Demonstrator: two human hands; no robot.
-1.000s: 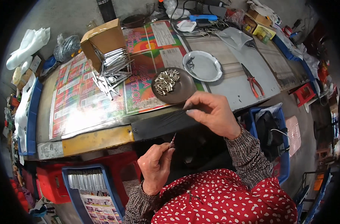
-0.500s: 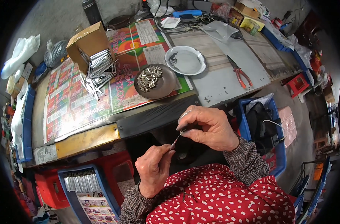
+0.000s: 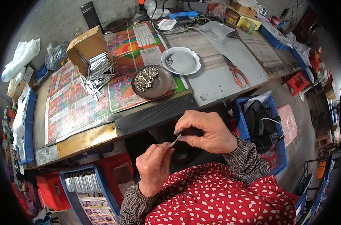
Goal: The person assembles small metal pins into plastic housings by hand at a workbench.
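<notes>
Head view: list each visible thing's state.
Left hand: pinching slim rod
Right hand: pinched at rod's tip
Cardboard box: open, metal rods spilling out
Brown plate: partly filled
White dish: few dark pieces inside
Pliers: lying, handles apart
Right blue bin: open, loaded

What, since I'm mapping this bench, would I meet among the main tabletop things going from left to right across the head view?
Cardboard box → brown plate → white dish → red-handled pliers.
</notes>
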